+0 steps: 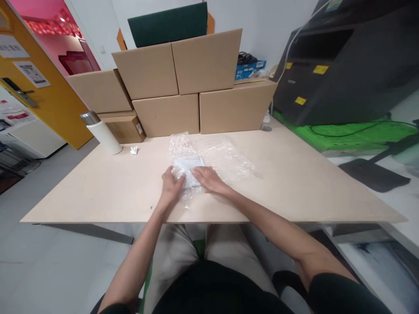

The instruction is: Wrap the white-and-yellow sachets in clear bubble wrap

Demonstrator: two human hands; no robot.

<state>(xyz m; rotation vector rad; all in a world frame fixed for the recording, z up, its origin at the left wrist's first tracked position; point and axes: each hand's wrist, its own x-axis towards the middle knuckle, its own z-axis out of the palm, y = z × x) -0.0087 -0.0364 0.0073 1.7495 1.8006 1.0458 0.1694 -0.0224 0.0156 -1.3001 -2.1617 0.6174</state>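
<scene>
A flat, pale white package [189, 165] lies on the table on a sheet of clear bubble wrap [225, 159], partly covered by it. The wrap spreads out to the right and behind, with a crumpled end [181, 144] at the back. My left hand [171, 183] grips the package's left side, thumb on top and fingers around the edge. Across its right side lies my right hand [209, 179], fingers stretched out and pressing on the top. My hands hide the package's side edges, and its contents cannot be made out.
A white bottle with a metal cap [104, 136] and a crumpled white scrap [134, 150] stand on the table [294, 183] at the left. Cardboard boxes [165, 115] are stacked along the back. A large dark machine [314, 78] sits on green material at the right.
</scene>
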